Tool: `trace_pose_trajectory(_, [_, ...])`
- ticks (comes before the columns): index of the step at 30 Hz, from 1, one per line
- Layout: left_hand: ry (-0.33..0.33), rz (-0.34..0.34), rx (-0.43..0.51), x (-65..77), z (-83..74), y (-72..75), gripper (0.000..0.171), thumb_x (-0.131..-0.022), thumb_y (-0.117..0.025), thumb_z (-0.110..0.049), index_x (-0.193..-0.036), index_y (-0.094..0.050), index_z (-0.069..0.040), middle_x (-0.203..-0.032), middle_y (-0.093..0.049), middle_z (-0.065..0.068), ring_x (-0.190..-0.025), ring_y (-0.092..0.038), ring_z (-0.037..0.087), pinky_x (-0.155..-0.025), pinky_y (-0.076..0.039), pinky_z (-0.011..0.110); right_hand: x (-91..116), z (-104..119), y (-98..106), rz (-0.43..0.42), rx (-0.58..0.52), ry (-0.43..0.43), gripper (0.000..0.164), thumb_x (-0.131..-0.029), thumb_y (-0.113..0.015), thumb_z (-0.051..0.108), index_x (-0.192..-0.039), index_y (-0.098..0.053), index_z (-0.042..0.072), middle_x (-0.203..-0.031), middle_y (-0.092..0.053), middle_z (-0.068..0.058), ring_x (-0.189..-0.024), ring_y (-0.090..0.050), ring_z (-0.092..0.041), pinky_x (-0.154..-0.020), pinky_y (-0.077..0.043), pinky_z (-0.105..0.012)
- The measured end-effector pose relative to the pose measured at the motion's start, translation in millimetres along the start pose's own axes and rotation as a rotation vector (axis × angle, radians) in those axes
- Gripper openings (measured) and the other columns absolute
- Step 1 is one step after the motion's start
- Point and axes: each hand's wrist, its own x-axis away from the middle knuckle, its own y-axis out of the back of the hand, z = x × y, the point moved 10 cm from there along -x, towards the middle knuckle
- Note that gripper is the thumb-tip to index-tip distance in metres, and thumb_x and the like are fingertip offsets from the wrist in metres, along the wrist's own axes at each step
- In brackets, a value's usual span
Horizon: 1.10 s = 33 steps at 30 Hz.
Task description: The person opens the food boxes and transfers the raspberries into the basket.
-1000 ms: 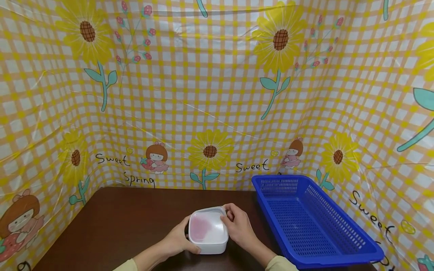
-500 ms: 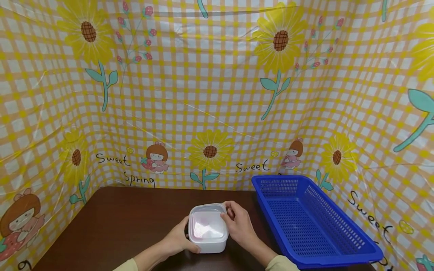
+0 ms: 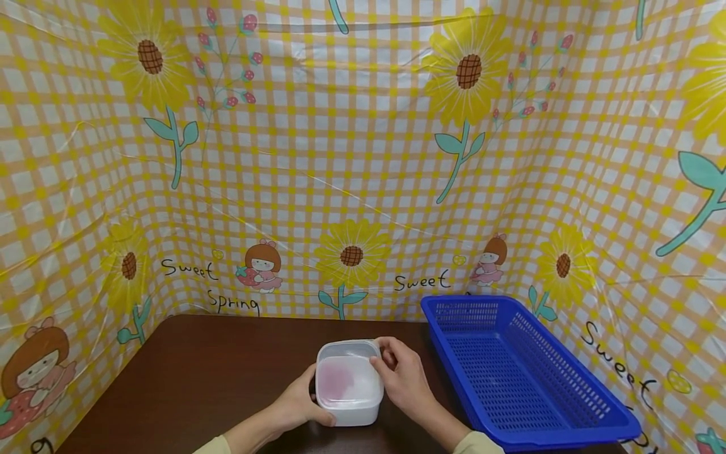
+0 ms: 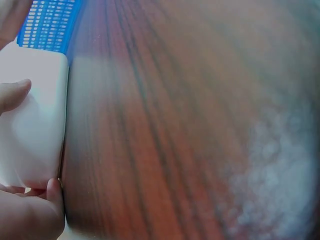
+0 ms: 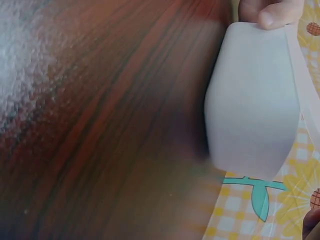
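A white square food container (image 3: 357, 416) with a translucent lid (image 3: 348, 378) stands on the table in the head view. A pinkish patch shows on the left part of the lid. My left hand (image 3: 297, 400) grips the container's left side, its thumb at the near left corner. With thumb and fingers, my right hand (image 3: 399, 375) pinches the lid at its far right corner. The right wrist view shows the lid's edge (image 5: 306, 90) angled away from the container's wall (image 5: 250, 100). In the left wrist view a thumb (image 4: 15, 95) presses the container's side (image 4: 35, 135).
A blue plastic basket (image 3: 462, 378) with slotted walls stands right of the hands, close beside the right forearm. The dark brown table (image 3: 227, 359) ends at a checked, sunflower-printed cloth (image 3: 363, 157) hung at the back and both sides.
The lid's far edge has risen slightly, the right hand's fingers moving up with it. The left hand keeps its grip, and the basket has not moved.
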Motion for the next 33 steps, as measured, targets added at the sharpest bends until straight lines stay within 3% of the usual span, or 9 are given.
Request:
trace_pose_trajectory(11, [0.056, -0.012, -0.028, 1.2, 6.7, -0.6, 0.104, -0.059, -0.090, -0.004, -0.149, -0.037, -0.011, -0.139, -0.051, 0.016, -0.120, -0.056, 0.036, -0.095, -0.050, 0.048, -2, 7, 10, 0.036, -0.069, -0.050, 0.018, -0.086, -0.079, 0.008, -0.097, -0.068, 0.018, -0.065, -0.039, 0.010, -0.057, -0.037, -0.001, -0.052, -0.032, -0.019])
trace_pose_trajectory(17, [0.041, -0.004, -0.021, 2.0, 4.7, -0.6, 0.106, -0.058, -0.088, -0.004, -0.150, -0.035, -0.009, -0.136, -0.052, 0.015, -0.110, -0.058, 0.030, -0.088, -0.049, 0.036, -4, 6, 13, 0.072, -0.127, -0.135, 0.010, -0.089, -0.076, 0.012, -0.093, -0.069, 0.017, -0.068, -0.045, 0.006, -0.061, -0.043, -0.004, -0.055, -0.035, -0.020])
trace_pose_trajectory(21, [0.022, 0.003, -0.006, 0.1, 1.5, -1.6, 0.110, -0.058, -0.088, -0.003, -0.152, -0.032, -0.007, -0.137, -0.052, 0.012, -0.113, -0.054, 0.025, -0.090, -0.049, 0.032, -8, 10, 20, 0.077, -0.133, -0.153, 0.006, -0.090, -0.075, 0.013, -0.093, -0.070, 0.016, -0.069, -0.047, 0.004, -0.062, -0.045, -0.006, -0.055, -0.036, -0.020])
trace_pose_trajectory(26, [0.014, 0.000, -0.001, -1.6, -0.3, -1.8, 0.110, -0.059, -0.088, -0.003, -0.152, -0.032, -0.007, -0.140, -0.051, 0.014, -0.117, -0.055, 0.027, -0.094, -0.049, 0.035, -19, 22, 31, 0.072, -0.105, -0.109, 0.005, -0.092, -0.073, 0.015, -0.093, -0.069, 0.017, -0.068, -0.047, 0.005, -0.060, -0.044, -0.006, -0.054, -0.035, -0.021])
trace_pose_trajectory(33, [0.053, -0.008, -0.026, -1.6, 4.2, -0.9, 0.107, -0.061, -0.089, -0.006, -0.152, -0.032, -0.005, -0.144, -0.049, 0.014, -0.125, -0.049, 0.030, -0.103, -0.046, 0.046, -35, 28, 37, 0.044, -0.071, -0.009, 0.007, -0.094, -0.072, 0.019, -0.096, -0.069, 0.013, -0.067, -0.046, 0.006, -0.058, -0.042, -0.005, -0.053, -0.035, -0.021])
